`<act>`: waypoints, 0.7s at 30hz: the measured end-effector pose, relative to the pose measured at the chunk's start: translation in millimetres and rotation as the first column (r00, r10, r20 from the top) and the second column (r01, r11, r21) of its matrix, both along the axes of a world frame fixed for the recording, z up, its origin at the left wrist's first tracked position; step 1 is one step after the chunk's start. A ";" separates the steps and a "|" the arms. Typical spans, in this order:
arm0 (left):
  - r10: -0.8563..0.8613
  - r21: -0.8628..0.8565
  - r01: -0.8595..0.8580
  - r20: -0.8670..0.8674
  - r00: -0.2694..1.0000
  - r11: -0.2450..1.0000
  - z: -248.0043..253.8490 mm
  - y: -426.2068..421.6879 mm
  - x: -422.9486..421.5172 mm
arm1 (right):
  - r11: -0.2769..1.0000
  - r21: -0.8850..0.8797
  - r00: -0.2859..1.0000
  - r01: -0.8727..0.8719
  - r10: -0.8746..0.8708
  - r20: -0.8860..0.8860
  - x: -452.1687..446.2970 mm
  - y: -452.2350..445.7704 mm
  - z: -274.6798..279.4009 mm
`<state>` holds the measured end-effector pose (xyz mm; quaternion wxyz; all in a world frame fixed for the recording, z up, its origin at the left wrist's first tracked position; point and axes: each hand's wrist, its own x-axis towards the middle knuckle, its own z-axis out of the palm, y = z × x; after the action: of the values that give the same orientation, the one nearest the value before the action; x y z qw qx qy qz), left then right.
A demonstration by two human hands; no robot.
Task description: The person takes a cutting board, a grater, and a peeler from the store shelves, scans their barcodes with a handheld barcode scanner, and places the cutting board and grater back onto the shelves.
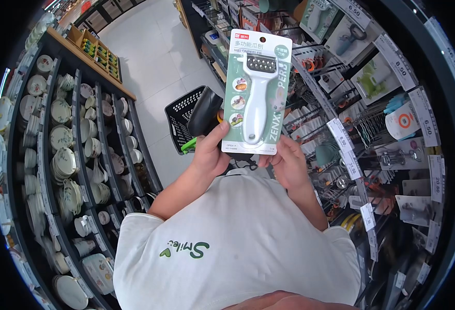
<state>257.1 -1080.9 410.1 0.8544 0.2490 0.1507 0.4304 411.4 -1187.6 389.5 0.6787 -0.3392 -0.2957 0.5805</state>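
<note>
A white melon peeler (256, 106) with a metal toothed head is packed on a green and white card. My left hand (211, 150) grips the card's lower left edge, thumb on the front. At the lower right corner, the fingers of my right hand (288, 161) close on the card. The package stands upright before me, its printed front facing the camera. Behind the card and my left hand is a black shopping basket (178, 111) with a dark rounded item (205, 112) in it and a bright green handle piece (188, 145).
Shelves of bowls and plates (62, 139) line the left side. On the right, hooks carry packaged kitchen tools (375, 80) with price tags (339, 133) sticking out. A tiled aisle floor (152, 46) runs between them.
</note>
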 end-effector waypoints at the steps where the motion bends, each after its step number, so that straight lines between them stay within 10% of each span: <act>1: 0.000 0.000 0.000 0.002 1.000 1.000 -0.6 0.3 0.1 | 1.000 -0.001 1.000 -0.008 0.008 -0.011 0.0 0.4 -0.2; 21: -0.049 0.087 0.053 -0.054 0.997 0.995 -11.0 5.3 3.2 | 1.000 -0.010 1.000 -0.020 0.020 0.003 7.0 -0.3 0.3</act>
<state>260.3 -1075.5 399.1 0.8491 0.3015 0.1471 0.4081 418.4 -1187.9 389.9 0.6706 -0.3405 -0.2974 0.5882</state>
